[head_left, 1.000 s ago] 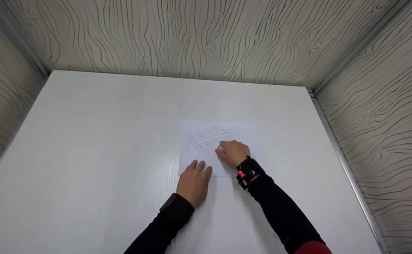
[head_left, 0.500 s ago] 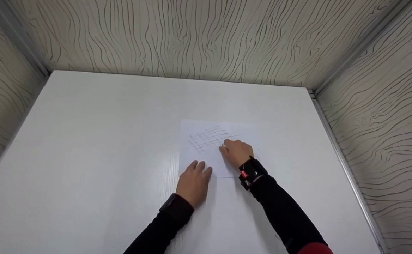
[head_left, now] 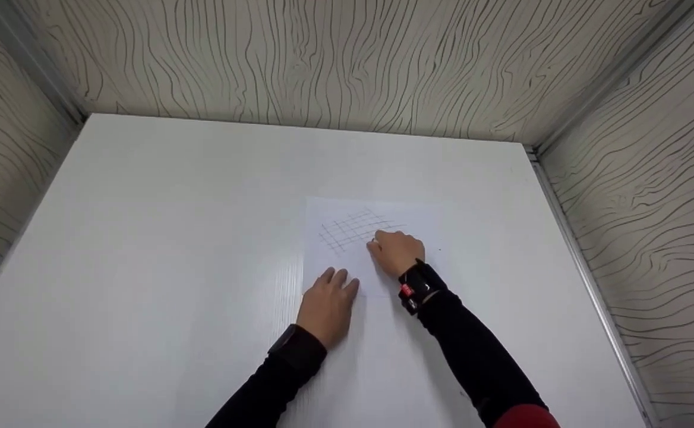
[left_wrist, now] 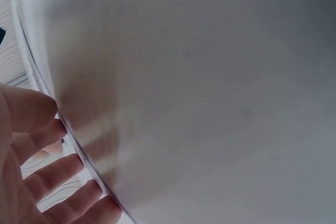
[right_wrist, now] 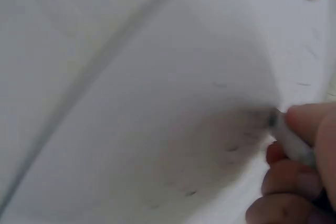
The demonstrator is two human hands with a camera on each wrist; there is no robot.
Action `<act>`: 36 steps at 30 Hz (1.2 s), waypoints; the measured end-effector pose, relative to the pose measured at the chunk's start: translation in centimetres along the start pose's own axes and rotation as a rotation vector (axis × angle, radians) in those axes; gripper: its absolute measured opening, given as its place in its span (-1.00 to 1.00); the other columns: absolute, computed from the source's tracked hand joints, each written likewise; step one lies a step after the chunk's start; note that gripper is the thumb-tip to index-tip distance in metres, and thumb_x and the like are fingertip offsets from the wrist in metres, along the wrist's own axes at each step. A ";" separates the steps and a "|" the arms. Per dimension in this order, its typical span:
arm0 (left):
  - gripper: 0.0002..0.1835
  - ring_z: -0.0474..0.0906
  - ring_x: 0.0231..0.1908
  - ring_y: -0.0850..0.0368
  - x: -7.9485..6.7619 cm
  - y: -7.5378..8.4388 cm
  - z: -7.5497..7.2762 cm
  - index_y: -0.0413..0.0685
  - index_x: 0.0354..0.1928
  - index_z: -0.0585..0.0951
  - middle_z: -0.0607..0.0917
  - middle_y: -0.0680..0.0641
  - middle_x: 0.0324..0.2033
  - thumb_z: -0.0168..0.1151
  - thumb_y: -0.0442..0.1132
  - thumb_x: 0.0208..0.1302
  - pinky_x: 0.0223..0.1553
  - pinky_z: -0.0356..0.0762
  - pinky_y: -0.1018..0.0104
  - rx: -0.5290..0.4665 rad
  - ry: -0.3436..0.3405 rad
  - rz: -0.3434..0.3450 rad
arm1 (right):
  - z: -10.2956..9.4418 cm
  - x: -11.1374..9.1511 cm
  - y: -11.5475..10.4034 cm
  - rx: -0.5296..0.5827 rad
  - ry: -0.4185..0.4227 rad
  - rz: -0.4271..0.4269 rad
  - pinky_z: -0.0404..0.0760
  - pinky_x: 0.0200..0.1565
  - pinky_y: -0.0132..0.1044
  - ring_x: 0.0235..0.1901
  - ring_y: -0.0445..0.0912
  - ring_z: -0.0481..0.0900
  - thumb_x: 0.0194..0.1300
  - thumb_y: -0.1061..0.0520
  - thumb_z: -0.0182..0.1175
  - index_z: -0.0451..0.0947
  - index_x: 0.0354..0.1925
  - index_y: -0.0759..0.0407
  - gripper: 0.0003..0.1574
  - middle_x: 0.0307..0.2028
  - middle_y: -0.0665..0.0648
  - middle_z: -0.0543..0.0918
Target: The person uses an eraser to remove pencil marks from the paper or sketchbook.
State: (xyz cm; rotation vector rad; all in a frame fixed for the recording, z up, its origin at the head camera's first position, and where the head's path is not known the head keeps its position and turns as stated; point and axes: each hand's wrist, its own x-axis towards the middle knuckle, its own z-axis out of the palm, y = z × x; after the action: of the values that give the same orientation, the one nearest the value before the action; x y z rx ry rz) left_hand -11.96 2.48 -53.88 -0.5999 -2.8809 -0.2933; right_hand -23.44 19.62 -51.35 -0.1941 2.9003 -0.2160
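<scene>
A white sheet of paper [head_left: 421, 215] lies on the white table, with a pencil-like grid of crossing lines [head_left: 353, 229] drawn on it. My right hand [head_left: 396, 252] is over the right part of the grid, thumb and fingers pinching a small whitish eraser [right_wrist: 294, 142] with a darkened end against the sheet. Short dark marks or crumbs [right_wrist: 231, 148] show near it in the right wrist view. My left hand [head_left: 326, 309] rests with fingers spread on the sheet's lower left edge; in the left wrist view its fingers [left_wrist: 55, 174] lie along that edge.
The white table [head_left: 192, 238] extends around the sheet. Wood-grain patterned panels [head_left: 299, 59] stand behind it and at both sides, with a metal rail [head_left: 590, 291] along the right edge. A black band [head_left: 421, 285] is strapped round each wrist.
My right hand shifts slightly right and back left over the grid, the eraser still pinched. My left hand stays in place on the sheet.
</scene>
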 end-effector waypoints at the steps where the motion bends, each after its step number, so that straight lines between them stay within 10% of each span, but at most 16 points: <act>1: -0.69 0.66 0.16 -0.11 0.1 0.0 0.0 0.05 0.09 0.75 0.72 -0.11 0.06 0.29 -0.29 0.34 0.00 0.77 0.13 -0.001 0.000 -0.002 | 0.0 0.1 0.2 0.001 0.014 0.020 0.64 -0.30 -0.01 -0.42 0.05 0.58 0.58 -0.13 0.02 0.62 -0.18 0.15 -0.57 -0.35 0.21 0.71; 6: -0.69 0.65 0.18 -0.13 0.0 0.3 0.1 0.04 0.11 0.74 0.72 -0.12 0.09 0.25 -0.30 0.37 -0.01 0.77 0.10 -0.029 -0.035 0.002 | 0.0 0.3 1.7 -0.011 0.102 0.086 0.60 -0.33 -0.03 -0.47 0.02 0.47 0.58 -0.08 0.04 0.59 -0.28 0.19 -0.58 -0.45 0.21 0.65; 13: -0.70 0.64 0.18 -0.13 -0.2 0.0 -0.1 0.03 0.11 0.73 0.71 -0.12 0.08 0.26 -0.28 0.37 0.00 0.76 0.09 -0.022 -0.029 -0.005 | 0.3 -0.6 1.0 0.011 -0.003 -0.033 0.60 -0.30 -0.03 -0.44 0.02 0.52 0.59 -0.15 -0.01 0.60 -0.26 0.15 -0.52 -0.44 0.16 0.65; 21: -0.68 0.63 0.20 -0.13 -0.1 0.2 0.0 0.03 0.13 0.73 0.71 -0.12 0.10 0.27 -0.28 0.37 0.03 0.75 0.09 -0.041 -0.030 -0.001 | 0.3 -0.5 2.9 -0.050 0.167 0.065 0.45 -0.46 -0.15 -0.56 -0.03 0.36 0.56 -0.14 0.07 0.57 -0.36 0.16 -0.53 -0.60 0.09 0.46; 29: -0.68 0.62 0.22 -0.11 -0.1 -0.1 -0.2 0.05 0.14 0.72 0.70 -0.10 0.12 0.27 -0.27 0.39 0.04 0.75 0.11 -0.019 -0.047 -0.010 | 0.2 -1.0 1.6 -0.005 0.036 -0.023 0.54 -0.42 -0.07 -0.52 -0.01 0.45 0.55 -0.12 0.02 0.53 -0.42 0.13 -0.52 -0.54 0.12 0.55; 36: -0.68 0.62 0.22 -0.15 -0.2 0.1 -0.1 0.02 0.13 0.73 0.70 -0.14 0.13 0.26 -0.32 0.38 0.06 0.74 0.06 -0.076 -0.042 -0.021 | -0.3 -0.1 3.8 -0.029 0.152 0.085 0.40 -0.47 -0.16 -0.55 -0.03 0.34 0.56 -0.10 0.08 0.50 -0.45 0.19 -0.49 -0.62 0.08 0.38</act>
State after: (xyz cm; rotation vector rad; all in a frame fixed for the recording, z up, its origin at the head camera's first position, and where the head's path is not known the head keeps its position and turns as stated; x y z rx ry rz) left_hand -11.72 2.45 -53.77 -0.5957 -2.9290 -0.3991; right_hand -23.89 23.37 -51.66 -0.0606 3.0557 -0.1822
